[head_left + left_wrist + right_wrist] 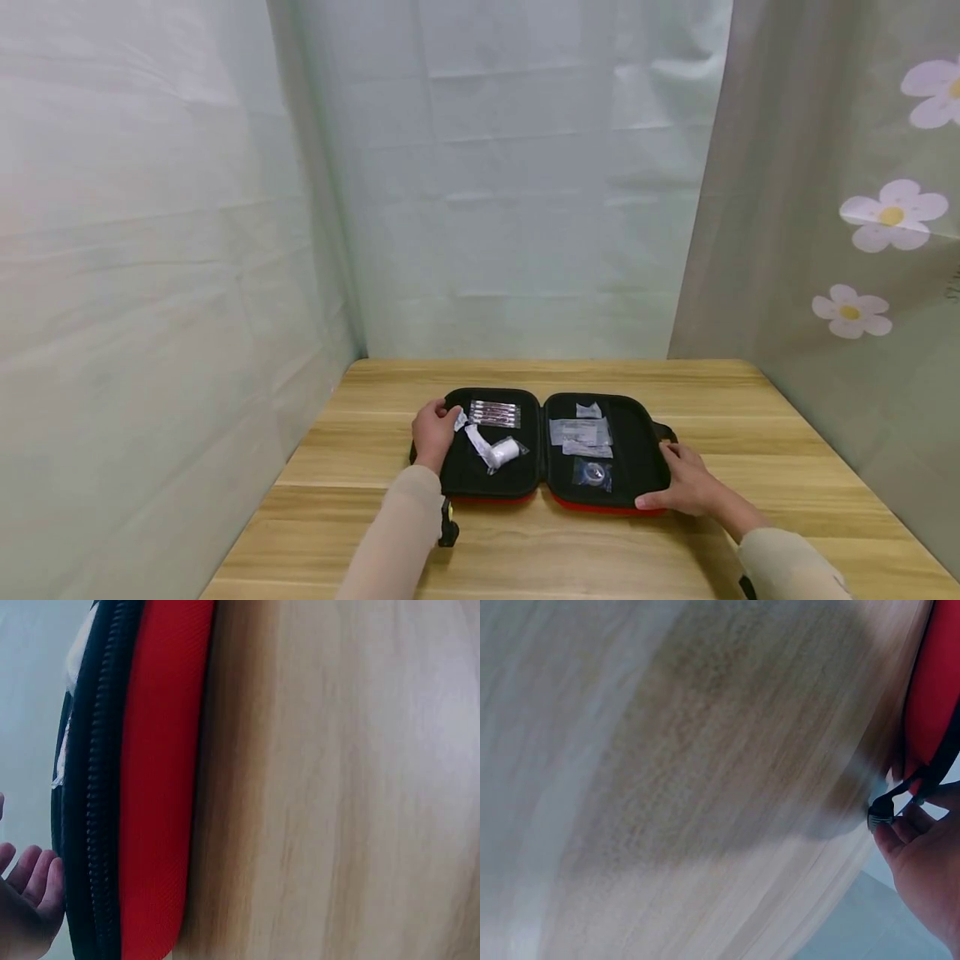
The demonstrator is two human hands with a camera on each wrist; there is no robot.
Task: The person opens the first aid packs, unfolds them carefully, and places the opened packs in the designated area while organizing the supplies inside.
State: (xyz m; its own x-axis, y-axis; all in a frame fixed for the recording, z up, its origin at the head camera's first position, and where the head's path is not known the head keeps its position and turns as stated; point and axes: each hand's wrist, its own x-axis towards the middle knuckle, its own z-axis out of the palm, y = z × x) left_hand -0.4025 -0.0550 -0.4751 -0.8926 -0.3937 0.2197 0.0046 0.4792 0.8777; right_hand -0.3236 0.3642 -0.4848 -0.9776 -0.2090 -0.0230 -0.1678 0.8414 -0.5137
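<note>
A first-aid case (542, 487), black inside with a red outer shell, lies unfolded on the wooden table. In its left half are a row of swab sticks (495, 414), a white roll (504, 452) in clear wrap, and white packets (477, 440). The right half holds flat clear packets (581, 435) and a ring-shaped item (595, 473) in clear wrap. My left hand (433, 433) rests at the left half's edge, fingers loosely bent. At the right end, my right hand (686, 483) grips the case, its thumb at the front corner and fingers by the black strap (936, 771).
The wooden table (600, 558) extends around the case. Pale curtains (525, 208) hang behind it and on both sides, with printed flowers (892, 215) at the right. A black device (447, 529) is worn at my left wrist.
</note>
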